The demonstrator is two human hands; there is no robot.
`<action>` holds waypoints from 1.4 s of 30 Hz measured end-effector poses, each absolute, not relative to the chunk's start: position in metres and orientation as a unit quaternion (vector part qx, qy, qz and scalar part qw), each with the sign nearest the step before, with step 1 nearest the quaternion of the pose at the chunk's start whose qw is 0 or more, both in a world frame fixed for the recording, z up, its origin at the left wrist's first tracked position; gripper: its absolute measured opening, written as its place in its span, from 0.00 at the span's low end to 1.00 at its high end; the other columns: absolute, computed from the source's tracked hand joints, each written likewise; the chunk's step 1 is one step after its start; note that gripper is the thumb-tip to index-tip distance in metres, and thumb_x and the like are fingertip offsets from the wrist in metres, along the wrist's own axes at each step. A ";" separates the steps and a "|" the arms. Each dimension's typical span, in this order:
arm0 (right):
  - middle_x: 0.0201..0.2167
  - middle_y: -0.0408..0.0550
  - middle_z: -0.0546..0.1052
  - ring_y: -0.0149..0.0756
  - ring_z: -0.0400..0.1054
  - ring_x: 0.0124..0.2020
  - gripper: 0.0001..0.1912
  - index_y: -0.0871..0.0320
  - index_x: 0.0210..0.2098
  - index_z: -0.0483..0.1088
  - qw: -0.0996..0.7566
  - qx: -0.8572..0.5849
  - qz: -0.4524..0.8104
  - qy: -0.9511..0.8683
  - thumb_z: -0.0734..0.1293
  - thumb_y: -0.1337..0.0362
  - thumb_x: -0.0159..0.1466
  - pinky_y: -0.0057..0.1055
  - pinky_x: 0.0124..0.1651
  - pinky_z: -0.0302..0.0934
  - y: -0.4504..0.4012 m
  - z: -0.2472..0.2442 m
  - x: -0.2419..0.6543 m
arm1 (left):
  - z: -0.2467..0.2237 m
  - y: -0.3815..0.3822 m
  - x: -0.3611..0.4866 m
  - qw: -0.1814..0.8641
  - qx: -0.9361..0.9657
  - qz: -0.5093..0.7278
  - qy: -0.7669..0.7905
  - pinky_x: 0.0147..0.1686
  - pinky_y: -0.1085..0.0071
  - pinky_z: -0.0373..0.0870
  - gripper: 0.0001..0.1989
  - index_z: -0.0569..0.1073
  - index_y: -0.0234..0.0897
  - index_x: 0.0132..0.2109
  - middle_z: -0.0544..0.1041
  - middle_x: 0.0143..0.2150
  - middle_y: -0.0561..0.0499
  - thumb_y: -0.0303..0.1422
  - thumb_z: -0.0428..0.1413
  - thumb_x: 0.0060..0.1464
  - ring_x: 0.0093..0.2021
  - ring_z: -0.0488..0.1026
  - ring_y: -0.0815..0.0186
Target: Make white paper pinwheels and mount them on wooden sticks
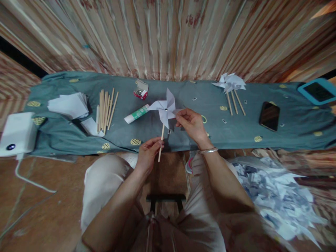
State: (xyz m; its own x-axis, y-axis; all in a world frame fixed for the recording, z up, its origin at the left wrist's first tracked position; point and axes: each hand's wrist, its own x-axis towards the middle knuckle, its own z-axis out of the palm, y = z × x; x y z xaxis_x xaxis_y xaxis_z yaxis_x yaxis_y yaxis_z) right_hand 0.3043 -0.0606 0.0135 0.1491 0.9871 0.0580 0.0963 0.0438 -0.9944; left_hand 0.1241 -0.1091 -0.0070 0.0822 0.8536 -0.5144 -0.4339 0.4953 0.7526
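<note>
Between the 2 hands, white pinwheel (163, 109): left hand (150, 151) pinches its wooden stick (162, 133) low down, right hand (193, 126) pinches 1 blade's edge. Probably very light; paper blades look soft, easily creased, stick stiff. Best hold: stick, below blades. White-and-green tube (136, 114) beyond left hand.

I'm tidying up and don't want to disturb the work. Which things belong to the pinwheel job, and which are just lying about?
Likely part of the job:
held pinwheel
wooden sticks
paper stack
glue stick
small red box
grouped pinwheels
paper heap, probably

Apparently just lying about:
phone
blue-framed device
white corded device
</note>
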 end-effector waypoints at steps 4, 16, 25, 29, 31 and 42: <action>0.20 0.37 0.71 0.27 0.69 0.21 0.16 0.56 0.28 0.68 0.524 -0.551 0.411 -0.503 0.72 0.51 0.55 0.25 0.27 0.64 -0.059 0.010 0.305 | -0.006 -0.109 0.124 0.707 0.208 0.460 0.496 0.33 0.77 0.69 0.21 0.81 0.36 0.28 0.80 0.26 0.54 0.38 0.75 0.22 0.26 0.72 0.74; 0.22 0.37 0.71 0.26 0.69 0.21 0.13 0.56 0.28 0.67 0.540 -0.545 0.402 -0.500 0.71 0.54 0.55 0.25 0.27 0.63 -0.057 0.006 0.308 | -0.011 -0.110 0.122 0.711 0.218 0.457 0.489 0.34 0.76 0.68 0.20 0.81 0.35 0.30 0.80 0.27 0.53 0.38 0.74 0.26 0.27 0.71 0.74; 0.26 0.39 0.73 0.27 0.69 0.23 0.15 0.56 0.33 0.69 0.563 -0.544 0.381 -0.492 0.72 0.52 0.56 0.27 0.29 0.65 -0.055 0.004 0.310 | -0.009 -0.109 0.123 0.709 0.213 0.459 0.492 0.33 0.76 0.69 0.21 0.82 0.36 0.29 0.80 0.26 0.53 0.39 0.75 0.23 0.27 0.71 0.74; 0.24 0.39 0.72 0.27 0.68 0.22 0.15 0.56 0.32 0.69 0.563 -0.540 0.387 -0.491 0.72 0.52 0.56 0.27 0.28 0.66 -0.054 0.003 0.311 | -0.010 -0.109 0.123 0.711 0.209 0.460 0.489 0.33 0.77 0.69 0.21 0.82 0.36 0.29 0.80 0.26 0.53 0.39 0.75 0.23 0.27 0.72 0.74; 0.25 0.39 0.73 0.27 0.68 0.22 0.15 0.56 0.31 0.69 0.558 -0.537 0.394 -0.495 0.72 0.52 0.56 0.28 0.29 0.66 -0.054 0.002 0.311 | -0.009 -0.109 0.123 0.712 0.208 0.461 0.488 0.33 0.77 0.68 0.21 0.82 0.36 0.29 0.80 0.26 0.54 0.39 0.75 0.23 0.26 0.71 0.75; 0.21 0.38 0.72 0.26 0.67 0.22 0.16 0.56 0.29 0.71 0.548 -0.524 0.447 -0.475 0.75 0.51 0.52 0.25 0.27 0.63 -0.056 0.008 0.310 | -0.010 -0.109 0.123 0.710 0.207 0.463 0.489 0.34 0.76 0.68 0.21 0.81 0.34 0.30 0.79 0.26 0.54 0.37 0.75 0.24 0.27 0.72 0.74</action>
State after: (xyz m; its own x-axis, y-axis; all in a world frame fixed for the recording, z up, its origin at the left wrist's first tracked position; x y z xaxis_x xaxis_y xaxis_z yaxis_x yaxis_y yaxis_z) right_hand 0.3099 -0.0558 0.0081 0.1490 0.9874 0.0525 0.0083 0.0518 -0.9986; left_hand 0.1230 -0.1086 -0.0098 0.0944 0.8592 -0.5028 -0.4548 0.4865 0.7460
